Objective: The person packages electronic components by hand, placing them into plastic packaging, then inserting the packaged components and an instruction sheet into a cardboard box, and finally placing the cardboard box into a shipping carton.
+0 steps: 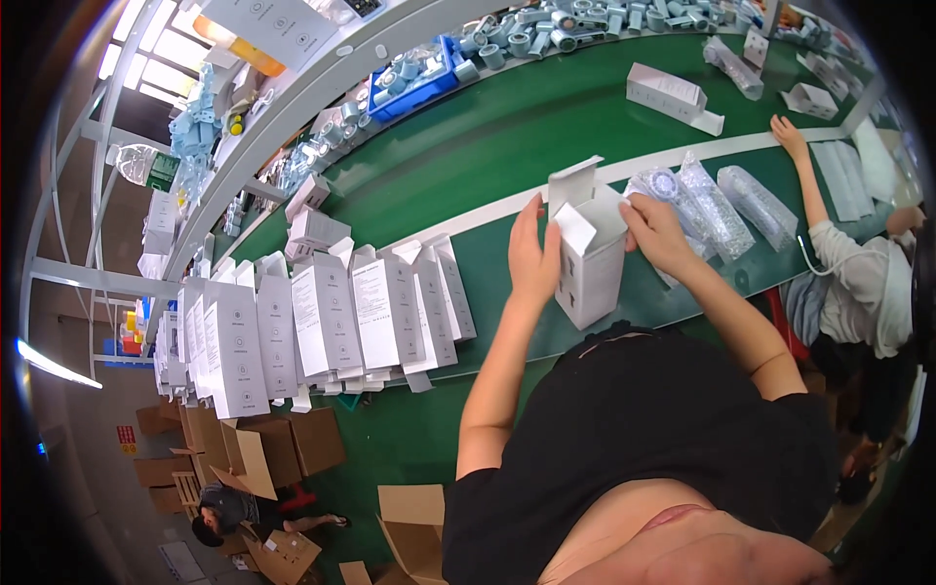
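A tall white cardboard box (592, 285) stands upright at the table's near edge, its top flaps raised. Against its left side lies my left hand (535, 255), fingers stretched up along the wall and the thumb by a folded flap. My right hand (660, 232) grips the upper right rim with bent fingers, so the box is held between both hands. What is inside the box cannot be seen. Just right of it lie several clear bubble-wrapped items (717, 210), one showing a round pale part near my right hand.
Several white boxes (327, 307) stand in a row on the left. Behind runs a green conveyor belt (458, 146) with a lying white box (673, 96), a blue bin (414, 83) and many grey-blue parts. A co-worker's arm (804, 171) reaches in at right. A metal shelf frame rises left; cartons (283, 448) sit below.
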The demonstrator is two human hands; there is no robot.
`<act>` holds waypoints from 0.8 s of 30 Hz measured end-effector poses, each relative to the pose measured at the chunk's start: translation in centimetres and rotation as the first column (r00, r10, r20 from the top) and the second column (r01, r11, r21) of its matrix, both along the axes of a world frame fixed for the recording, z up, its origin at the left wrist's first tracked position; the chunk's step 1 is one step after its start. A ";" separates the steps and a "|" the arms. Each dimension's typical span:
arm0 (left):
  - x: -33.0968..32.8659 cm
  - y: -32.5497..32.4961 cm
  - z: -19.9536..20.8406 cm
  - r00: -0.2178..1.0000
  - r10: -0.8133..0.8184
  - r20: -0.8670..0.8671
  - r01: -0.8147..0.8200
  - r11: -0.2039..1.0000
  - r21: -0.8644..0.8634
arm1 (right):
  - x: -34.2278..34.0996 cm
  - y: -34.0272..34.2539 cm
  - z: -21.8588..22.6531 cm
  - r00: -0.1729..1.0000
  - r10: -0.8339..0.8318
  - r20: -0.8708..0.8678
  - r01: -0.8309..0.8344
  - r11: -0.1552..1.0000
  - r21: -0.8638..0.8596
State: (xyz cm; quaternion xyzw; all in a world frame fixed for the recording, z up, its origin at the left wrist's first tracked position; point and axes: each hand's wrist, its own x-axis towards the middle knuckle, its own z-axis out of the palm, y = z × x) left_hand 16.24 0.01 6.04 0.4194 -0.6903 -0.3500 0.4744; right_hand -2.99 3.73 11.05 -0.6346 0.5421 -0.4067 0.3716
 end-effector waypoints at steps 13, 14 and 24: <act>-0.3 1.0 3.2 0.953 -0.183 0.240 0.143 0.974 0.174 | 1.5 2.8 -3.1 0.825 -0.172 0.539 -0.032 0.937 0.348; -0.4 1.1 3.6 0.924 -0.198 0.328 0.148 0.974 0.173 | 1.5 3.0 -3.2 0.796 -0.211 0.567 -0.038 0.918 0.394; -0.2 0.8 2.3 0.978 -0.040 0.205 0.051 0.997 -0.050 | 2.3 4.0 -3.3 0.668 -0.138 0.731 -0.054 0.971 0.233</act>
